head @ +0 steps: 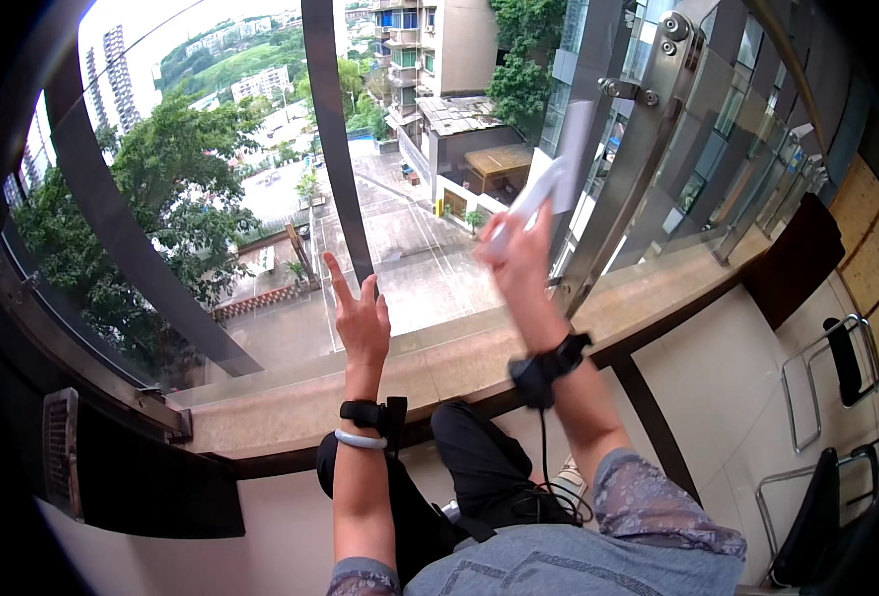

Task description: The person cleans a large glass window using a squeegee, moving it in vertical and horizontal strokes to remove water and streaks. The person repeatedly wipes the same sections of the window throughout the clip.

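My right hand (518, 253) grips the handle of a white T-shaped tool (536, 194), which looks like a window squeegee. Motion blurs both, and the tool's long flat head tilts up in front of the glass. Fingers apart and holding nothing, my left hand (361, 320) is raised before the glass panel (424, 290). Whether either the hand or the tool touches the glass cannot be told. Dark straps with small devices circle both wrists, and a pale bangle (360, 439) sits on my left forearm.
A stone ledge (298, 402) runs below the glass, close to my knees. A steel post (626, 164) with glass clamps stands at right. Black chairs with metal frames (812, 514) are on the right; a dark box-like unit (149, 477) is at left. A black cable (544, 447) hangs from my right wrist.
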A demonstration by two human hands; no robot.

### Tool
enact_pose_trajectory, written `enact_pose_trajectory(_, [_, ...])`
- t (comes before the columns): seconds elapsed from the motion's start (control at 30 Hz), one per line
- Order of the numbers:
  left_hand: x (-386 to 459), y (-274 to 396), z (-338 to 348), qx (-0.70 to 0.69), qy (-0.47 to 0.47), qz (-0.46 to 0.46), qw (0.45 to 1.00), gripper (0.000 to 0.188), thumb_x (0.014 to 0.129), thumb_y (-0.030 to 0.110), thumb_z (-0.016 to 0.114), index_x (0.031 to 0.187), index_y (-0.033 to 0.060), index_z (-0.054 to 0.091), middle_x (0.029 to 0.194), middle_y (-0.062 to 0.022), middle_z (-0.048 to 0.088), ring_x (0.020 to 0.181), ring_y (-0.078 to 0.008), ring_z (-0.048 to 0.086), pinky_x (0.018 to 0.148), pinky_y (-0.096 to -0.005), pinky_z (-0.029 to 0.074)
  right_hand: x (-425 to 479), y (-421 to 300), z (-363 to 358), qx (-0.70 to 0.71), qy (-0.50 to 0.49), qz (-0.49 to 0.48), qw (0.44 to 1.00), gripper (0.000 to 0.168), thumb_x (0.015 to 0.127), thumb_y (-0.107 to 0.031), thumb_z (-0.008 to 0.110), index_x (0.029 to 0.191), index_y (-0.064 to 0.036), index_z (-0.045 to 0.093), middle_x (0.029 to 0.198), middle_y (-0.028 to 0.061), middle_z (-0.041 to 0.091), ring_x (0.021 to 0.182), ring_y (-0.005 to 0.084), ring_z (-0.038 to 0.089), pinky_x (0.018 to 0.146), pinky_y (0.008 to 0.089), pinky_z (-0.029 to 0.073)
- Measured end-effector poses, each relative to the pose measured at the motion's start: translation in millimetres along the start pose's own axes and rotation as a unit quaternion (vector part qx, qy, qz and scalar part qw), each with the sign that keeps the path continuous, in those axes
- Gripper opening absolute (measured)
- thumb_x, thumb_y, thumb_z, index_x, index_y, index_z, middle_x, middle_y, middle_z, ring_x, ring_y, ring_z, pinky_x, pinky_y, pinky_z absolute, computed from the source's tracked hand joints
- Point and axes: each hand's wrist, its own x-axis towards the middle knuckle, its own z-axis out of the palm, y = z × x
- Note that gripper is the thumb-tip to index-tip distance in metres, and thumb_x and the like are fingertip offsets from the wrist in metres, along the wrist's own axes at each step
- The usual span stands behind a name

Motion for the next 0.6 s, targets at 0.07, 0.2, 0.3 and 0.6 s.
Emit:
enact_pose_trajectory(0.07, [1, 8, 4, -0.013, -0.002, 0.005, 1.000, 0.029, 0.076, 0.003, 0.068, 0.105, 0.0077, 0.065, 0.156, -0.0177, 0.009, 0.115, -0.0397, 0.055, 0.076, -0.0414, 0.054, 52, -37, -22, 0.015, 0.028, -0.038, 0.999, 0.077, 0.086, -0.001, 0.047, 0.145, -0.031, 0.007, 0.087, 0.0099, 0.048, 0.061, 0.0189, 0.054, 0.039, 0.0283, 0.040])
enact_pose_trajectory(0.2, [2, 10, 5, -0.022, 0.000, -0.002, 1.000, 0.030, 0.075, 0.003, 0.068, 0.104, 0.0076, 0.065, 0.156, -0.0190, 0.008, 0.117, -0.0396, 0.054, 0.075, -0.0412, 0.054, 52, -47, -12, 0.066, 0.022, -0.014, 0.997, 0.072, 0.085, -0.001, 0.047, 0.141, -0.028, 0.010, 0.086, 0.0101, 0.049, 0.061, 0.0199, 0.054, 0.039, 0.0287, 0.039])
enact_pose_trajectory(0.3, [0, 5, 6, -0.013, -0.004, -0.014, 1.000, 0.030, 0.075, 0.003, 0.068, 0.105, 0.0075, 0.065, 0.156, -0.0199, 0.008, 0.118, -0.0400, 0.053, 0.077, -0.0417, 0.053, -1, 12, -1, 0.056, -0.015, 0.037, 0.998, 0.083, 0.086, 0.001, 0.048, 0.148, -0.025, -0.001, 0.086, 0.0105, 0.053, 0.056, 0.0180, 0.056, 0.035, 0.0308, 0.043])
enact_pose_trajectory(0.6, [-1, 2, 4, -0.014, -0.013, 0.006, 1.000, 0.032, 0.074, 0.003, 0.068, 0.106, 0.0071, 0.064, 0.156, -0.0201, 0.010, 0.122, -0.0423, 0.048, 0.083, -0.0425, 0.052, -24, 41, -36, 0.038, 0.035, 0.070, 0.996, 0.088, 0.084, -0.001, 0.045, 0.150, -0.031, -0.006, 0.073, 0.0078, 0.051, 0.047, 0.0163, 0.051, 0.033, 0.0281, 0.039])
